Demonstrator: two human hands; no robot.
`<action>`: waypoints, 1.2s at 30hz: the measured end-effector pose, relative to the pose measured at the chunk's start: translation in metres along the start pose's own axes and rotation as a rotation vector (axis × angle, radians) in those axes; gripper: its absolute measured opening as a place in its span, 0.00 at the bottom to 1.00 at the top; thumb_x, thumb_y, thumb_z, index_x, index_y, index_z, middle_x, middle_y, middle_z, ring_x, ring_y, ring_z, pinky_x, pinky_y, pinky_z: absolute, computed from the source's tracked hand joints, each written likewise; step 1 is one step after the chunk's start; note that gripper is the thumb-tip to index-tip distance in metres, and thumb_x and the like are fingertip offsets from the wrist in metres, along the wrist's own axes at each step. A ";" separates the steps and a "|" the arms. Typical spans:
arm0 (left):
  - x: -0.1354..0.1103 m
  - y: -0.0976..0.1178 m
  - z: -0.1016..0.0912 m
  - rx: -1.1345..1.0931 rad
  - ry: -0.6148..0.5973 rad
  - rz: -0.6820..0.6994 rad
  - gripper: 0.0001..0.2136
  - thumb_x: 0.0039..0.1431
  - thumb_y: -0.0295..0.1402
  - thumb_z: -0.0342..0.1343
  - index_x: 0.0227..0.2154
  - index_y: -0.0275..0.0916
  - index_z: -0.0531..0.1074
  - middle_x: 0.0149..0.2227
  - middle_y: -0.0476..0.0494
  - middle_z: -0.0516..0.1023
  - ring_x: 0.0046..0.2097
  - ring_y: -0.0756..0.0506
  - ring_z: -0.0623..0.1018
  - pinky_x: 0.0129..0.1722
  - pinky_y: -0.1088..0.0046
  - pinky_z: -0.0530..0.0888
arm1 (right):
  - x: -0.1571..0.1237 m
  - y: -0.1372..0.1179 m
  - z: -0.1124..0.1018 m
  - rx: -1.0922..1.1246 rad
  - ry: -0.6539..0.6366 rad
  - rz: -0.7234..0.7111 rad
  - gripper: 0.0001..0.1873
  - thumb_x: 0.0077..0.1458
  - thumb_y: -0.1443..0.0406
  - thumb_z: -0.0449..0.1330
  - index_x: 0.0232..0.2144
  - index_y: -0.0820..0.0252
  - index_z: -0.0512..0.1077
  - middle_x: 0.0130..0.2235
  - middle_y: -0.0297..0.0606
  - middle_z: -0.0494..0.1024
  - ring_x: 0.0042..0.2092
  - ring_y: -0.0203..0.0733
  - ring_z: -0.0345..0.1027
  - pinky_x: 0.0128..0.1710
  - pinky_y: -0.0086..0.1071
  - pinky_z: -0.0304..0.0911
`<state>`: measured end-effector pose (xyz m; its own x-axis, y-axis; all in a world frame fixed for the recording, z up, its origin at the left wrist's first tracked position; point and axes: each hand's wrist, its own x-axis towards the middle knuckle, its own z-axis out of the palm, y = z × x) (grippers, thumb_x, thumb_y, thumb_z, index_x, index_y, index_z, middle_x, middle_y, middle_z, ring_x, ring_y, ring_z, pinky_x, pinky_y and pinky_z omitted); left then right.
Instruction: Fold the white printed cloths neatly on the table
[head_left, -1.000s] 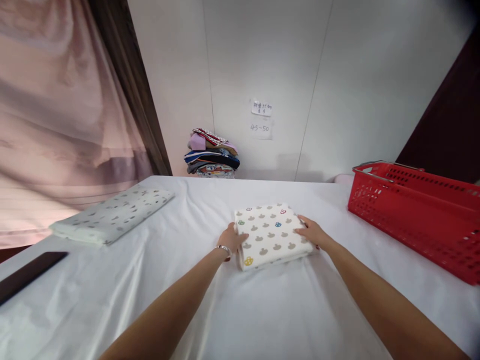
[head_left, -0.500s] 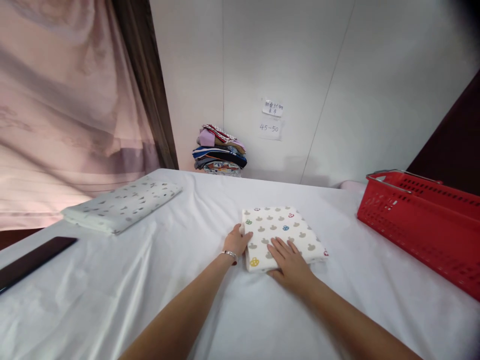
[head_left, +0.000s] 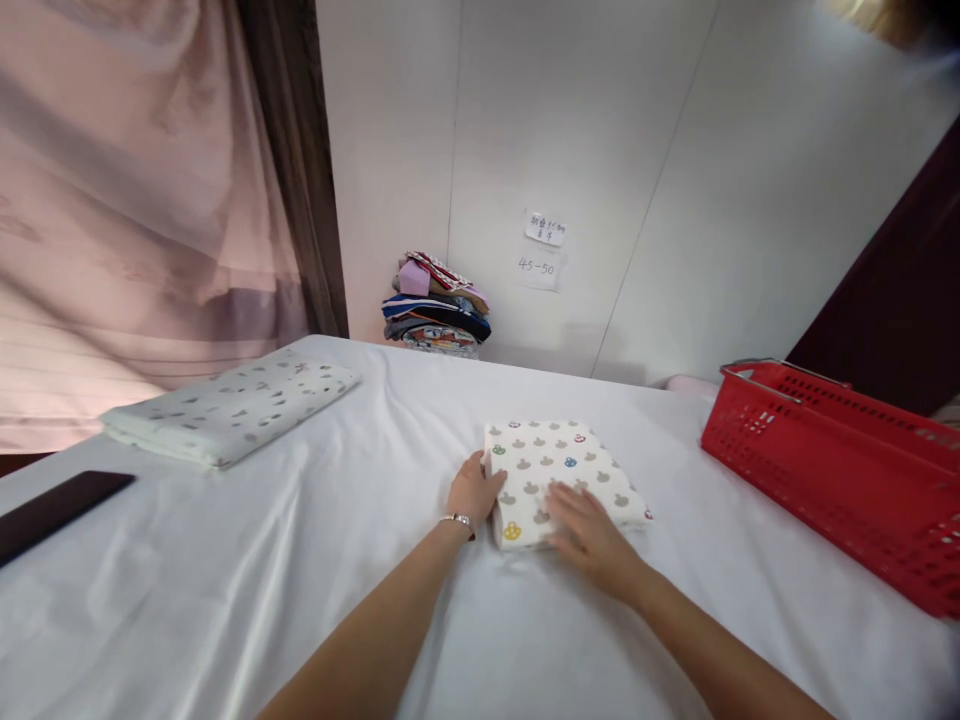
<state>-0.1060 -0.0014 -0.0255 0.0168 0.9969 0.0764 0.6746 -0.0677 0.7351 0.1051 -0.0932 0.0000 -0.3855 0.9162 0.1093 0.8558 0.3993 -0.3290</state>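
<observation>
White folded cloths [head_left: 544, 452] number two: left hand [head_left: 475, 490] pinches one's edge, right hand [head_left: 591, 532] is spread over it.

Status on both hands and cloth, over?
Left hand at left edge of folded mushroom-print cloth. Right hand over near edge, blurred. Red basket rightward, apart.

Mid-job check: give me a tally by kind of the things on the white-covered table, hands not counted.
Folded cloths: 2 (mushroom-print cloth, gray-marked cloth)
Baskets: 1 (red basket)
Dark flat objects: 1 (dark slab, cut off by the picture's edge)
Total: 4
</observation>
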 end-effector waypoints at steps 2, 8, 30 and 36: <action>-0.005 0.003 -0.002 0.090 0.088 0.166 0.23 0.55 0.36 0.50 0.54 0.37 0.58 0.53 0.37 0.66 0.50 0.42 0.70 0.45 0.67 0.69 | -0.004 0.028 -0.007 0.036 0.151 0.222 0.28 0.56 0.53 0.47 0.56 0.57 0.60 0.61 0.40 0.54 0.62 0.47 0.44 0.60 0.45 0.41; -0.032 0.025 -0.014 0.195 0.020 0.756 0.13 0.59 0.32 0.46 0.46 0.40 0.66 0.49 0.41 0.69 0.51 0.43 0.67 0.51 0.61 0.65 | -0.007 0.099 -0.017 0.270 0.300 0.651 0.30 0.50 0.53 0.53 0.54 0.60 0.62 0.55 0.43 0.66 0.55 0.48 0.60 0.54 0.39 0.55; -0.067 0.032 0.011 0.606 -0.101 0.761 0.31 0.48 0.15 0.41 0.56 0.40 0.55 0.52 0.36 0.64 0.52 0.39 0.65 0.49 0.57 0.63 | 0.009 0.098 -0.057 0.774 0.208 0.675 0.35 0.43 0.62 0.59 0.56 0.54 0.60 0.56 0.39 0.65 0.50 0.43 0.65 0.46 0.34 0.63; -0.060 0.049 -0.026 0.445 -0.111 0.803 0.35 0.43 0.14 0.42 0.57 0.44 0.53 0.53 0.40 0.63 0.52 0.42 0.65 0.47 0.62 0.68 | 0.009 0.084 -0.075 0.854 0.412 0.616 0.15 0.38 0.62 0.61 0.34 0.57 0.76 0.59 0.39 0.60 0.54 0.49 0.61 0.47 0.34 0.61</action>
<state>-0.0925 -0.0653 0.0234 0.6572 0.6572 0.3691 0.6510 -0.7417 0.1616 0.1987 -0.0487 0.0436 0.2990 0.9532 -0.0439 0.2833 -0.1326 -0.9498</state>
